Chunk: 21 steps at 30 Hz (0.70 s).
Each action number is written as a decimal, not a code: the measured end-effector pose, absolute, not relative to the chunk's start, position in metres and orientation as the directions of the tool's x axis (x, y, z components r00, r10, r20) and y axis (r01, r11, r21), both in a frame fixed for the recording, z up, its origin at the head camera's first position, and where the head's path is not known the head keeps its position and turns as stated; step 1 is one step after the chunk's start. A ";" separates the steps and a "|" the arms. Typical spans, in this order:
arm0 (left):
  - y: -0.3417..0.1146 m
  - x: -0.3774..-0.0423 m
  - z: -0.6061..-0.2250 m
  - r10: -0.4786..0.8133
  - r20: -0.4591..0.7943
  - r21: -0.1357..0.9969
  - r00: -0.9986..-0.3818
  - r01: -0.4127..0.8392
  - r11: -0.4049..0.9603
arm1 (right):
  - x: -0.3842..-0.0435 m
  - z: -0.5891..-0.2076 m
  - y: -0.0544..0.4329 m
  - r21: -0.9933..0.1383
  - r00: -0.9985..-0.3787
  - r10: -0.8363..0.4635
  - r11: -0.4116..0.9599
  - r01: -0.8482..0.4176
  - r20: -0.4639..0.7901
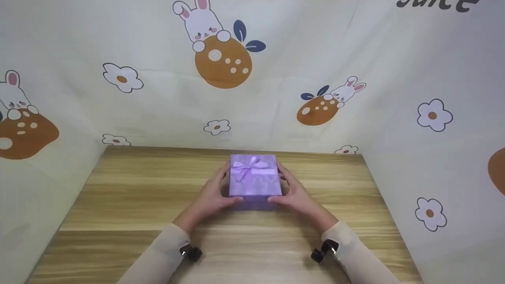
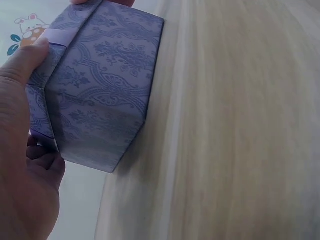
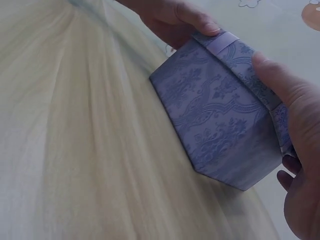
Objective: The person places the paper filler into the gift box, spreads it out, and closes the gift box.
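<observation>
A purple gift box [image 1: 255,185] with a patterned surface stands at the middle of the table, toward its back edge. Across its lid runs a pale ribbon [image 1: 264,171] tied in a bow [image 1: 248,167]. My left hand [image 1: 211,197] holds the lid's left side, and my right hand [image 1: 296,197] grips the right side. Both thumbs press on the lid's front rim, while the other fingers curl along the sides. The left wrist view shows the box's patterned front [image 2: 107,75]; in the right wrist view both hands are on the lid [image 3: 240,65]. The contents are hidden.
The wood-grain table [image 1: 138,189] ends behind the box at a pale cloth [image 1: 158,106] printed with rabbits, oranges and flowers. That cloth also rises along the left and right sides. A small black device [image 1: 191,252] sits at the left wrist, another [image 1: 325,250] at the right.
</observation>
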<state>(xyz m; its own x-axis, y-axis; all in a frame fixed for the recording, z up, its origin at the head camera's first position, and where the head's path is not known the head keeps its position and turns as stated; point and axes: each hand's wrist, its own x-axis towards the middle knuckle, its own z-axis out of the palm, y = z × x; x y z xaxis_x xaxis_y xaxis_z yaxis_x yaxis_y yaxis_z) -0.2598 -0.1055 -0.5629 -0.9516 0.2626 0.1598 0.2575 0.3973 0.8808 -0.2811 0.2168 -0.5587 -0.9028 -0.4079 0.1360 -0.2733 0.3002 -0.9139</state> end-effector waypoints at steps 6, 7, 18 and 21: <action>-0.106 -0.259 -0.566 0.268 0.154 0.878 -0.951 0.256 0.404 | -0.276 -0.564 0.216 -0.912 -0.910 -0.392 0.310 -0.269 0.135; -0.106 -0.258 -0.565 0.267 0.147 0.879 -0.952 0.250 0.407 | -0.276 -0.565 0.216 -0.913 -0.911 -0.390 0.307 -0.269 0.137; -0.103 -0.256 -0.563 0.285 0.148 0.876 -0.947 0.259 0.407 | -0.274 -0.565 0.220 -0.910 -0.910 -0.388 0.309 -0.277 0.146; -0.107 -0.257 -0.562 0.318 0.147 0.867 -0.937 0.276 0.414 | -0.275 -0.559 0.227 -0.878 -0.903 -0.409 0.375 -0.297 0.131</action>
